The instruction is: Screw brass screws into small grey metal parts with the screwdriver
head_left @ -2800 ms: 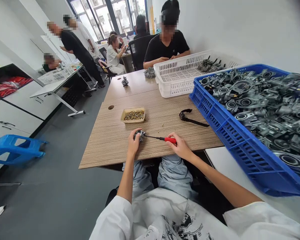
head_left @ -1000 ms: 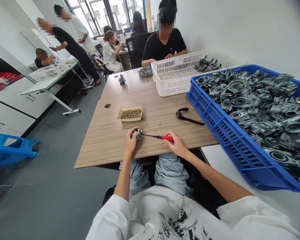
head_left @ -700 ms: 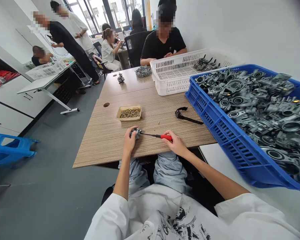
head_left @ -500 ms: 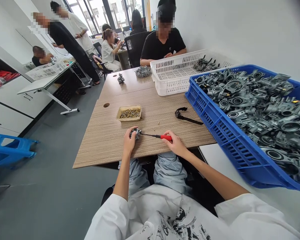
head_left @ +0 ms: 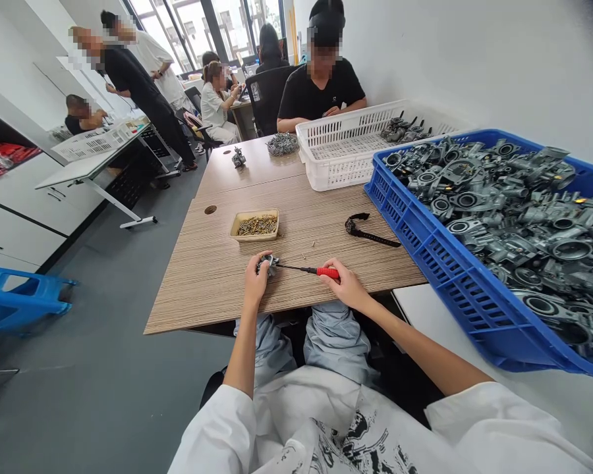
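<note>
At the lumpy grey metal casting clasped in left hand, gripping slim red-handled screwdriver in right hand, perhaps risking slippage if tilted.

Your left hand grips a metal part. Your right hand holds a red-handled screwdriver, tip at the part.

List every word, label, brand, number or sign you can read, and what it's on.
No text is readable.
Black shirt opposite: pale mark, too small to read.
White shirt nearest: black print, no legible letters.
Watch: dial too small to read.
Red-handled screwdriver: no readable marking.
</note>
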Motion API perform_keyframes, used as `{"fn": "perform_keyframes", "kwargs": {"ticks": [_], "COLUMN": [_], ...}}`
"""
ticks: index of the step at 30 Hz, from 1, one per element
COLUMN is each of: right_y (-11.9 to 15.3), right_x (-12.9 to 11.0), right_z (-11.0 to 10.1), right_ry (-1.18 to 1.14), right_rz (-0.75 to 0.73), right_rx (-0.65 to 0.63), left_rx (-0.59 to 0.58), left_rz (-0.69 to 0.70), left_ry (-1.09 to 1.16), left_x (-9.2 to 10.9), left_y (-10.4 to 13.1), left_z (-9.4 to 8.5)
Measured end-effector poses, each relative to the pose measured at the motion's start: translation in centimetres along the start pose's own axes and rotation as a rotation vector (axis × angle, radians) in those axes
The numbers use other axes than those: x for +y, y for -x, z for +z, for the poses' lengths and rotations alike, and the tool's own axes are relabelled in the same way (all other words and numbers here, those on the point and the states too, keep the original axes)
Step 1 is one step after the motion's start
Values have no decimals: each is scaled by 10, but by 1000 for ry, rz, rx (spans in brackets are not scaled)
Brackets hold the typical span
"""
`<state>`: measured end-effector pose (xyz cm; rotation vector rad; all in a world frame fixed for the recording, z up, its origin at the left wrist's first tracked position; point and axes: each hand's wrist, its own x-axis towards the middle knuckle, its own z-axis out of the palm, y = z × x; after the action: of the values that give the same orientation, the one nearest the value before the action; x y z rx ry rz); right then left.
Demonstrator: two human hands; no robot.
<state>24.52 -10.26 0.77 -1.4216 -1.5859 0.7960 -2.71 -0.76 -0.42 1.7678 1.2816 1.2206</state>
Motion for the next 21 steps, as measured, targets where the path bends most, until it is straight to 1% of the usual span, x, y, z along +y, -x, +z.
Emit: {"fn": "perform_keyframes", "kwargs": {"ticks": [8,21], "right_y": [-1,0], "right_x": [3,4], "right_z": [1,1], "right_ry": [-1,-4], "right_rz": [-21,-3], "right_rx": [7,-9], "left_rx": [-9,-3], "left_rz": [-31,-5], "left_ry": [0,6], "left_x": [2,-1], "left_y": [0,0], "left_z": [-1,-1]}}
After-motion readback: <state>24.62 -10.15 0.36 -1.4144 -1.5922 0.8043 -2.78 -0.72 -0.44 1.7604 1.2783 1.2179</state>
